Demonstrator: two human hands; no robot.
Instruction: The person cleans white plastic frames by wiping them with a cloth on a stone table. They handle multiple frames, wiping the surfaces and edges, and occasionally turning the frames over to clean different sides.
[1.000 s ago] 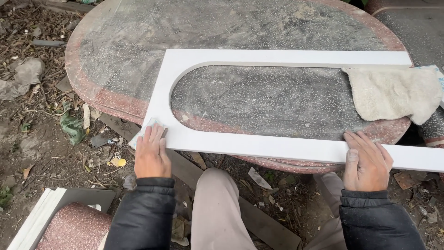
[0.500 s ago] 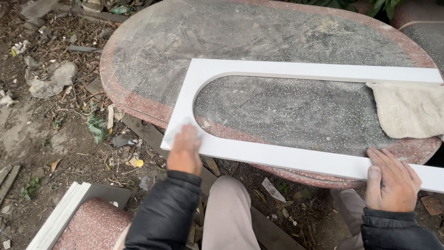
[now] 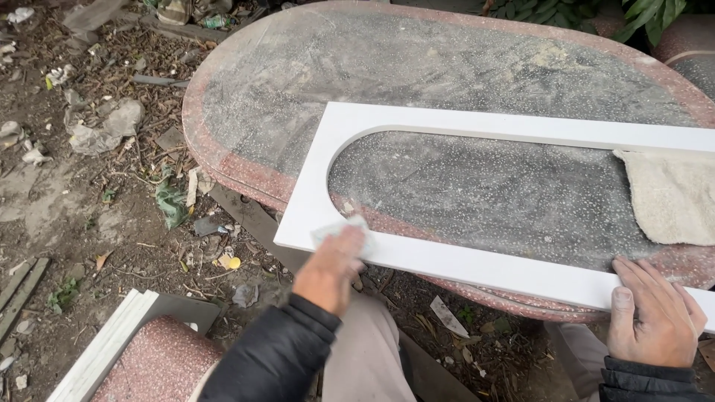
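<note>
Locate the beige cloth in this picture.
In the head view the beige cloth lies at the far right on the dusty oval stone slab, overlapping the white frame, above the right hand.

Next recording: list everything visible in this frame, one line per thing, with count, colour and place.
white frame: one, white, flat board with a long rounded cut-out, lying on the stone slab, near edge overhanging toward the person.
stone slab: one, oval, reddish rim with dusty grey speckled top, fills upper middle.
cloth: one, beige, on the slab at right, inside the cut-out.
small pad: one, pale, blurred, under the left fingers on the frame's corner.
second stone piece: one, red speckled with white edging, bottom left on the ground.
litter: many scraps, grey and green, on the dirt at left.
leaves: some, green, top right.
left hand: one, blurred, on the frame's near left corner.
right hand: one, flat on the frame's near rail, right.
</note>
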